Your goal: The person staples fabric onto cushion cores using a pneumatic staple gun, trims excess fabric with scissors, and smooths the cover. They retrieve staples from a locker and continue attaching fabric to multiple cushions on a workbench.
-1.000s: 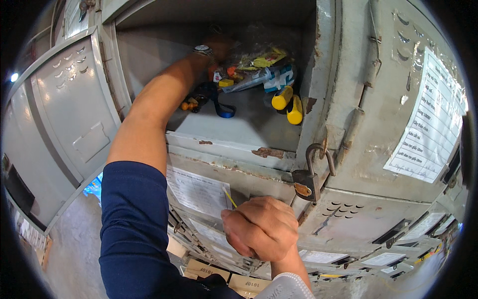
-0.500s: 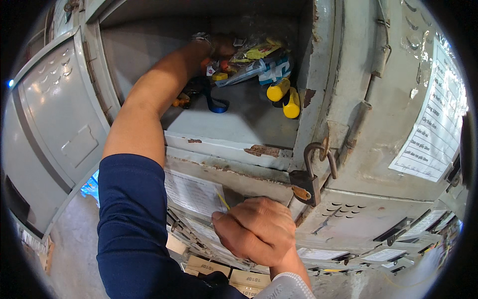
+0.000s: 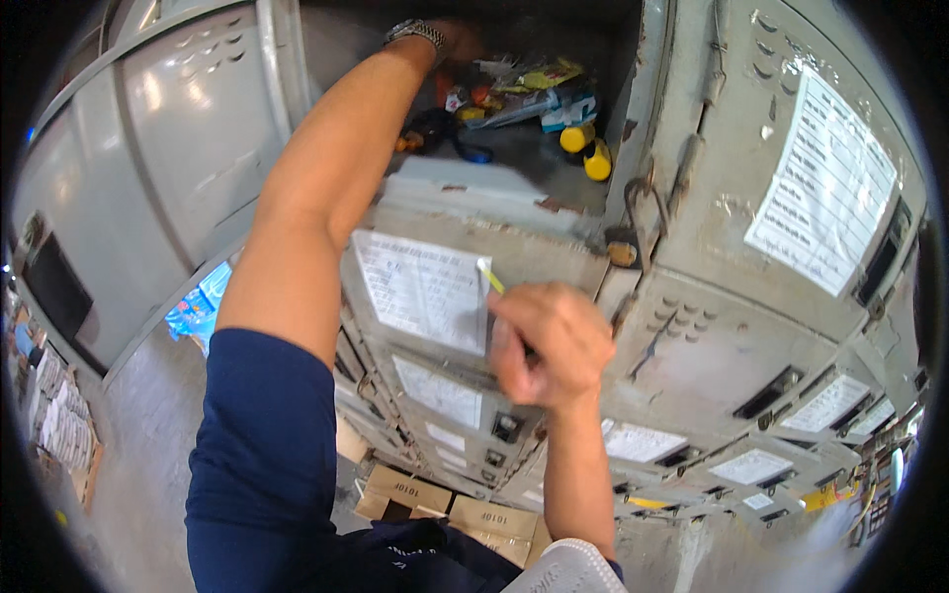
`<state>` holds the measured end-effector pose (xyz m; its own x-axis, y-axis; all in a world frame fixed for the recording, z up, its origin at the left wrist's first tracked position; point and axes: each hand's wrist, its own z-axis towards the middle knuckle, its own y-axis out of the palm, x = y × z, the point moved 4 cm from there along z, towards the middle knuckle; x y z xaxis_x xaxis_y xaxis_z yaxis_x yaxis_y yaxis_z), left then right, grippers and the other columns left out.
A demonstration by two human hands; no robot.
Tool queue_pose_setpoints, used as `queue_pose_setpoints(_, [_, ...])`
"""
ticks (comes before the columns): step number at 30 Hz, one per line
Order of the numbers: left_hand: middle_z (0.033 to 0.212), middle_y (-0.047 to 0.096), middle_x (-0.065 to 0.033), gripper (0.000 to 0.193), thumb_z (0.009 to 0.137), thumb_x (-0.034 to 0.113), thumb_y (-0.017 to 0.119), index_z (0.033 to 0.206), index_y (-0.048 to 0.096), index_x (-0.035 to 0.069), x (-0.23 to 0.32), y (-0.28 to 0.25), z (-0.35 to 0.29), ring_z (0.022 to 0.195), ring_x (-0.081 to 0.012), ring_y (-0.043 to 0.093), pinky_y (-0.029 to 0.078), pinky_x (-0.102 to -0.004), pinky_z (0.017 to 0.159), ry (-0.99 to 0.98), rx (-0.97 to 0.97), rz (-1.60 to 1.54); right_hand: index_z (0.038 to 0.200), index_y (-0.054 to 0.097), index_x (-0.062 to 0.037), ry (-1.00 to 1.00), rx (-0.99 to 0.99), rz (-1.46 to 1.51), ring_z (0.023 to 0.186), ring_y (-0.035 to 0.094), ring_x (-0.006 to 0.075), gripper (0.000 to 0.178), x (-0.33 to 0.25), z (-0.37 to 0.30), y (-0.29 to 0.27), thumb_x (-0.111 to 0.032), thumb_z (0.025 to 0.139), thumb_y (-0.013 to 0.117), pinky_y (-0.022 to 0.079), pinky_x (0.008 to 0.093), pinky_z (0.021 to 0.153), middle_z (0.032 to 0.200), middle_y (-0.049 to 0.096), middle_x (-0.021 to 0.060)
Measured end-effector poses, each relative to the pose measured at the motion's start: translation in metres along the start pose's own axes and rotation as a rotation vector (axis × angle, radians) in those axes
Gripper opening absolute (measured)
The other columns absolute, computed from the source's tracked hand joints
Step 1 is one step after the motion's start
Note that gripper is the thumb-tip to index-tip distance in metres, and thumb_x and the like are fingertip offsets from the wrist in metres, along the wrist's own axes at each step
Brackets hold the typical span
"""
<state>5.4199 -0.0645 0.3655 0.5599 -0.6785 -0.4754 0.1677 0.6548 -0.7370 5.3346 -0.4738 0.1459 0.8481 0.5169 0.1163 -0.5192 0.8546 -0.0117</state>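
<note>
My left arm reaches into an open grey metal locker [image 3: 474, 183]. My left hand [image 3: 460, 42], with a metal watch [image 3: 415, 35] at its wrist, is at the back above loose items; shadow and blur hide its fingers. Beside it lie clear plastic packets [image 3: 539, 79], a dark blue strap [image 3: 473, 151] and two yellow-ended objects [image 3: 587, 151]. In front of the locker door below, my right hand [image 3: 559, 341] is closed round a thin yellow stick [image 3: 491, 277] with a whitish tip. That tip is by the top right corner of a printed sheet [image 3: 420, 292].
An open padlock [image 3: 623, 247] hangs at the locker's right edge. The swung-open door [image 3: 198, 109] stands at left. More lockers [image 3: 682, 336] with paper sheets run right and below. Cardboard boxes [image 3: 405, 491] sit on the floor, and a blue package [image 3: 203, 306] is beneath the open door.
The whole view has shifted, so the locker sits higher and more doors show below. My right hand has turned, showing its thumb side and more of the yellow stick. My left arm still reaches inside.
</note>
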Motion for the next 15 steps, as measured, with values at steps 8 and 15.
queue_pose_setpoints(8, [0.119,0.071,-0.0264,0.043,0.094,0.035,0.068,0.117,0.073,-0.001,0.126,-0.195,-0.232,0.114,-0.0408,0.068,0.054,-0.0485,0.1,-0.194,0.289,-0.602,0.109,0.069,0.0016,0.482,-0.003,0.42,0.083,0.069,0.0185,0.022,0.017,0.002,-0.032,0.002,0.087,0.068,0.056,0.0307,0.075,0.094,0.072,0.0106])
queue_pose_setpoints(15, [0.129,0.07,-0.018,0.034,0.103,0.018,0.055,0.127,0.069,-0.001,0.062,-0.287,-0.471,0.12,-0.0349,0.065,0.05,-0.043,0.106,-0.109,0.833,-0.484,0.13,0.061,-0.0041,0.562,0.145,1.341,0.095,0.067,0.0228,0.031,-0.055,-0.018,-0.082,0.0,0.1,0.062,0.056,0.0354,0.082,0.103,0.071,0.0114])
